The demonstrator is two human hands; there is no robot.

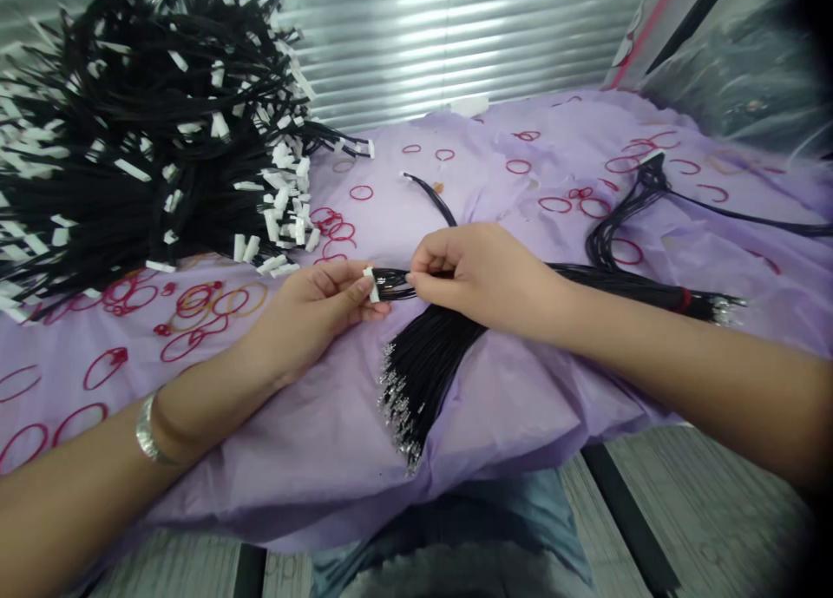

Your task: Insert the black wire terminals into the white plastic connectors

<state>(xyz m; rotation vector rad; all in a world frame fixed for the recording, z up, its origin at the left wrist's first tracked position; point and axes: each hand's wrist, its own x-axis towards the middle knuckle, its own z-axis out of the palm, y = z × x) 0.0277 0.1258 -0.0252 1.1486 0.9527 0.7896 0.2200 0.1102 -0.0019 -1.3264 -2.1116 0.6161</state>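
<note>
- Centrally, left hand (pixel 318 307): thumb and forefinger are clamped on a white connector housing (pixel 371 284), held just above the cloth, apparently to keep it steady and facing the wires.
- Right hand (pixel 478 272): fingertips are pinched together on the black wires (pixel 395 283) right beside the housing. A grip this near the ends likely keeps the thin leads from bending.
- Loose wire bundle (pixel 420 372): lies under the right hand, with its metal-tipped ends fanned toward the near table edge, close to both hands.
- Banded bundle (pixel 683 301): lies to the right, tied with a red band, and runs behind the right forearm.
- Pile of wired connectors (pixel 149 121): heaped far left, apart from the hands.
- Red rubber bands (pixel 195 307): scattered flat over the purple cloth (pixel 521 390).
- Coiled cable (pixel 625 216): far right, clear of the hands.
- Room: bare cloth lies ahead of the hands toward the corrugated wall (pixel 455 42). The near edge is tight, with wire tips reaching the cloth's drop.
</note>
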